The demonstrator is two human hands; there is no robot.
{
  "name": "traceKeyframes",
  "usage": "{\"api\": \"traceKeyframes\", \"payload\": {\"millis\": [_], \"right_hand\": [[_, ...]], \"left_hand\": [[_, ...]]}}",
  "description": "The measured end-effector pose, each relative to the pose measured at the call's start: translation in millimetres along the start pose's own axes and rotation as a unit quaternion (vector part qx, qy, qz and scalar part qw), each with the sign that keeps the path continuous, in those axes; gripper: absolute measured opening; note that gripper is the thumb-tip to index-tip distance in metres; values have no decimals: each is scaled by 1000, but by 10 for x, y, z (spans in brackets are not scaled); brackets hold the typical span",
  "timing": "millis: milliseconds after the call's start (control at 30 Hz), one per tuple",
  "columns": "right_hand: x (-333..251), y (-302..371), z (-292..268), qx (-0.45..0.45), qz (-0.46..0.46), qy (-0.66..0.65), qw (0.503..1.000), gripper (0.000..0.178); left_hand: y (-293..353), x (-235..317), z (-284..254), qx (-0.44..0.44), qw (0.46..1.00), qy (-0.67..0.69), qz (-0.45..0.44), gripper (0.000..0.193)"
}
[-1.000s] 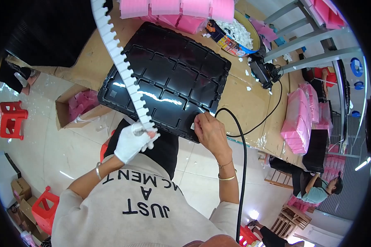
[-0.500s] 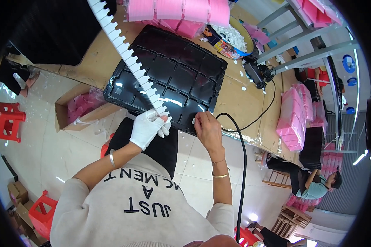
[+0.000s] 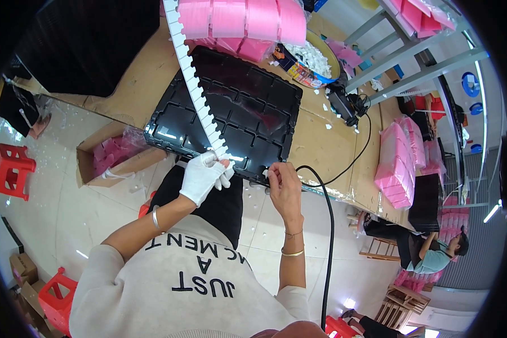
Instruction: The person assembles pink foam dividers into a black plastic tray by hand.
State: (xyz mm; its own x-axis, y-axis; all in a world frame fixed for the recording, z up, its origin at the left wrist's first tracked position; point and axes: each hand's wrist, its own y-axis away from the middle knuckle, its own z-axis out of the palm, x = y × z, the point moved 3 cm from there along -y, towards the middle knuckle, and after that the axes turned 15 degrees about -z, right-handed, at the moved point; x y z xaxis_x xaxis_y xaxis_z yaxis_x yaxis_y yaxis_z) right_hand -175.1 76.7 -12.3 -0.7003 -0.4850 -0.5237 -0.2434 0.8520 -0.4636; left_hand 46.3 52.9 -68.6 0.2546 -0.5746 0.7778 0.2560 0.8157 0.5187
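A white glove covers most of my left hand, whose thumb and fingers are closed on the lower end of a long white strip with evenly notched edges. The strip slants up over a black plastic tray with several rectangular compartments, which lies on the cardboard-covered table. Bare and pinched, my right hand is at the tray's near right corner. A small white piece shows at its fingertips, partly hidden by them.
Pink wrapped stacks stand behind the tray, beside a round tub of white scraps. A black adapter with cables lies right. A thick black cable hangs near my right arm. A person sits far right.
The strip's upper end has swung to the right in the view, standing steeper. My right hand has moved slightly down to the tray's near corner; the left keeps its hold.
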Motion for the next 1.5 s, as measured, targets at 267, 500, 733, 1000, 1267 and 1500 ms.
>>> {"api": "traceKeyframes", "payload": {"millis": [267,500,733,1000,1267,1500], "right_hand": [[262,-237,-11,-78,-16,34,996,5],[273,-281,-10,-130,-36,62,989,6],[245,-321,33,-139,-46,94,985,6],[-349,-28,108,-63,-11,-114,991,7],[-633,-70,511,60,96,-264,958,21],[-627,-208,380,37,32,-178,983,12]], "left_hand": [[45,33,12,19,999,-39,-11,25],[10,16,6,25,998,-45,-43,31],[16,39,24,37,998,-40,-34,23],[121,71,-21,7,999,1,-49,25],[360,180,-19,-18,999,27,-29,17],[420,289,16,-28,999,-11,-16,23]]}}
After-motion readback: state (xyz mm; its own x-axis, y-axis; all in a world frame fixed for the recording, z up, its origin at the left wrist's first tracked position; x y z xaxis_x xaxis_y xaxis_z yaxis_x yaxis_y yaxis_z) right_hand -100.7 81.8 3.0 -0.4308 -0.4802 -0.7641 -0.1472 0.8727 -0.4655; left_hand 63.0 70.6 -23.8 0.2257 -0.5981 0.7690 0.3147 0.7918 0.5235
